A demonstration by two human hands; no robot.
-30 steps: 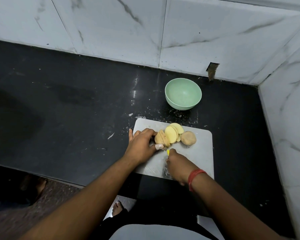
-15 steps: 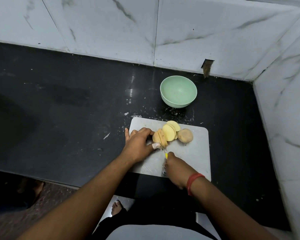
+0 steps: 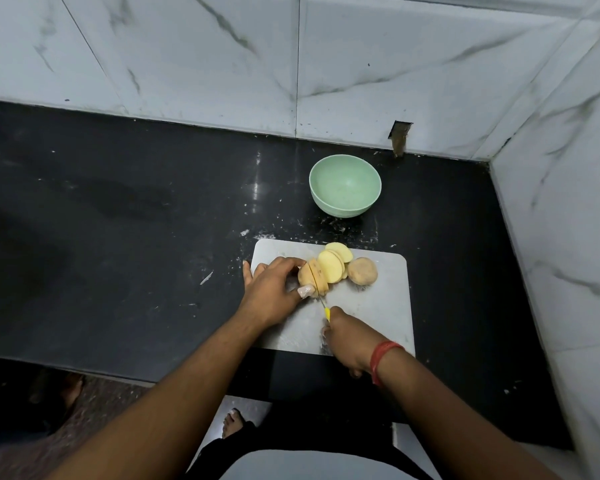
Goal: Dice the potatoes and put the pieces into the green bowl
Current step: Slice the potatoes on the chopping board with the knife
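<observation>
On a pale grey cutting board (image 3: 378,306), my left hand (image 3: 271,292) holds down a potato (image 3: 307,276) that is partly cut into slices. My right hand (image 3: 347,337) grips a knife (image 3: 321,296) with a yellow handle; its thin blade stands in the potato just right of my left fingertips. Several cut slices (image 3: 331,265) lean against each other to the right of the blade. A whole unpeeled potato (image 3: 362,270) lies beside them. The green bowl (image 3: 345,184) stands on the counter behind the board with nothing in it.
The black counter (image 3: 136,237) runs left, with white flecks near the board. Marble-tiled walls (image 3: 361,64) close the back and the right side. The counter's front edge is near my body, and bare feet (image 3: 232,422) show on the floor below.
The knife blade has gone down into the potato next to my left fingertips. My left hand stays on the potato. The camera has shifted slightly.
</observation>
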